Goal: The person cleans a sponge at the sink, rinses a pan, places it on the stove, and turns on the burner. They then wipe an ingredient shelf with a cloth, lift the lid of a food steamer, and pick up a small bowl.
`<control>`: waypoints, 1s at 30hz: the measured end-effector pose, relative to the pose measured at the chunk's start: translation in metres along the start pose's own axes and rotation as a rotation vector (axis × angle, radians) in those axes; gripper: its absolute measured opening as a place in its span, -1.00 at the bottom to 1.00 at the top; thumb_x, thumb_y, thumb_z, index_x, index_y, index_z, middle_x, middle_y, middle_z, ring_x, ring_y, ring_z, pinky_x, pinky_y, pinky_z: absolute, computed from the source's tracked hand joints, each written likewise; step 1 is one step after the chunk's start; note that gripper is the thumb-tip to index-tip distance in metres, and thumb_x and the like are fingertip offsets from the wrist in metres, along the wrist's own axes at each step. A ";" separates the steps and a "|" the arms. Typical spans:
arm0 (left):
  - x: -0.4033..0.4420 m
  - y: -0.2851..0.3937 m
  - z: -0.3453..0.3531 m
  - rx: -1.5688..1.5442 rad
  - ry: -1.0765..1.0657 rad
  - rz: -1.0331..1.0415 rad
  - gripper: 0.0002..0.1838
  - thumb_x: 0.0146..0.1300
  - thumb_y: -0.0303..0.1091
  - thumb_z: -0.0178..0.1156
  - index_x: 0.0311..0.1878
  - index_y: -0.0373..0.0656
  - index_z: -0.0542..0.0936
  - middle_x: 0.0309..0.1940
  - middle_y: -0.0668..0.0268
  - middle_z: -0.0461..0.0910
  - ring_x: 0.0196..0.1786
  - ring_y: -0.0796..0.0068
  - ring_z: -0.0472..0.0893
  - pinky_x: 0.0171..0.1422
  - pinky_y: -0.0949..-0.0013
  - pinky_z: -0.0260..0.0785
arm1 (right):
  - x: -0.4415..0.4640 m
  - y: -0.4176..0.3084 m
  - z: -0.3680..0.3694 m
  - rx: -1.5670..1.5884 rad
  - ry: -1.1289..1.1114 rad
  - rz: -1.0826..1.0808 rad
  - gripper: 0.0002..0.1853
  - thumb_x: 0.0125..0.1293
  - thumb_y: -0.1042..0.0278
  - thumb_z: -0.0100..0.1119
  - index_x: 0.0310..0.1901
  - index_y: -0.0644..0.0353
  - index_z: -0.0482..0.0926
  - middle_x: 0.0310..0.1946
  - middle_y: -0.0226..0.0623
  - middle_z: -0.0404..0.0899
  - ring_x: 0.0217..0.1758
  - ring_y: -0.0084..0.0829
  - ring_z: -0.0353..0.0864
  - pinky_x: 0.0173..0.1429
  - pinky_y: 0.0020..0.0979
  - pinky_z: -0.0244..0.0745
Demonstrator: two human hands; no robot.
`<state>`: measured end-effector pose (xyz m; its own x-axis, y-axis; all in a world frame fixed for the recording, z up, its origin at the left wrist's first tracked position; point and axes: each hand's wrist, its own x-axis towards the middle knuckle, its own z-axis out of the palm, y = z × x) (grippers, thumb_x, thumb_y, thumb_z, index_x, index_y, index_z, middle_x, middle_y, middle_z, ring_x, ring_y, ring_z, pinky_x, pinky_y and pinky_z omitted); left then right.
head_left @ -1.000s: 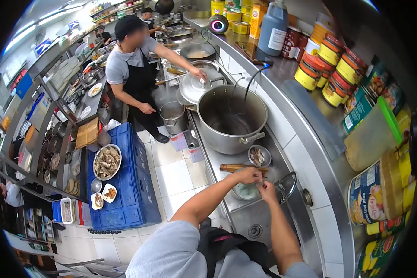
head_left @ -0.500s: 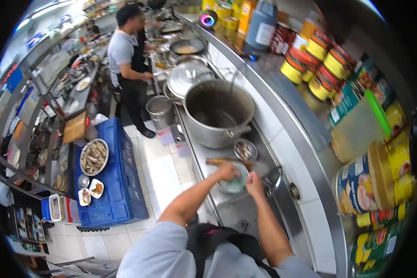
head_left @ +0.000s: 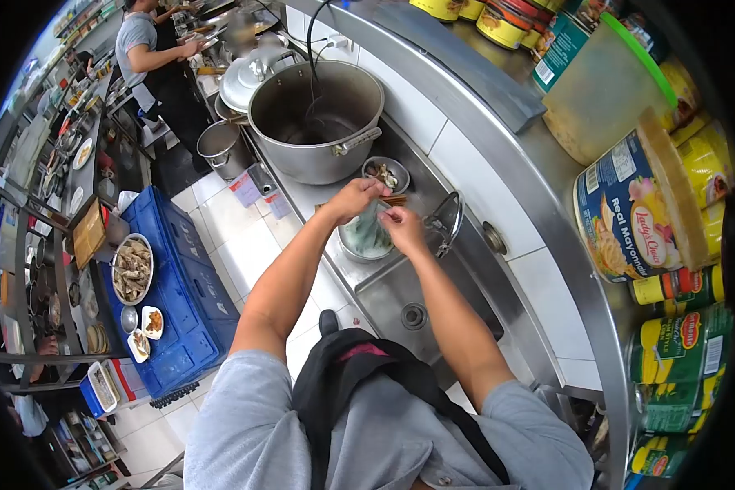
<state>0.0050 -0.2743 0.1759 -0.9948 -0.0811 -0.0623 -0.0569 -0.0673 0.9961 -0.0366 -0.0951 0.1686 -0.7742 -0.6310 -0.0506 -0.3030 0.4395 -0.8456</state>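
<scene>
Centre frame: left hand (head_left: 355, 201), right hand (head_left: 404, 229) closer now, both pinching pale-green translucent plastic bag (head_left: 366, 235); work seemingly two-handed.

At mid-frame, my left hand (head_left: 358, 201) and right hand (head_left: 404, 229) are at the top of a bag (head_left: 367, 235), which sits in a bowl (head_left: 361, 257) on the worktop (head_left: 309, 194). Above them stands a pot (head_left: 310, 155), a second bowl (head_left: 403, 171) near its lower right. Below is the sink (head_left: 384, 290), the tap (head_left: 451, 230) above it. Right: a shelf (head_left: 539, 180) bearing a tub (head_left: 629, 216). Left: a basin (head_left: 151, 261) on a crate (head_left: 167, 327).
</scene>
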 end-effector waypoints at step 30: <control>-0.028 -0.080 0.014 0.051 0.502 -0.040 -0.76 0.35 -0.20 0.08 -0.25 -0.20 0.53 -0.46 0.31 0.53 -0.36 0.52 0.46 -0.23 0.37 0.34 | -0.003 0.076 0.014 1.260 0.193 0.591 -0.54 0.18 0.00 0.08 0.03 0.11 0.47 0.02 -0.24 0.54 0.05 -0.23 0.50 0.15 -0.16 0.37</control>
<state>0.0367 -0.2528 0.0992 -0.8289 -0.5484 -0.1108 -0.1110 -0.0328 0.9933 -0.0499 -0.0686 0.0970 -0.7046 -0.4149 -0.5756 0.7053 -0.3202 -0.6325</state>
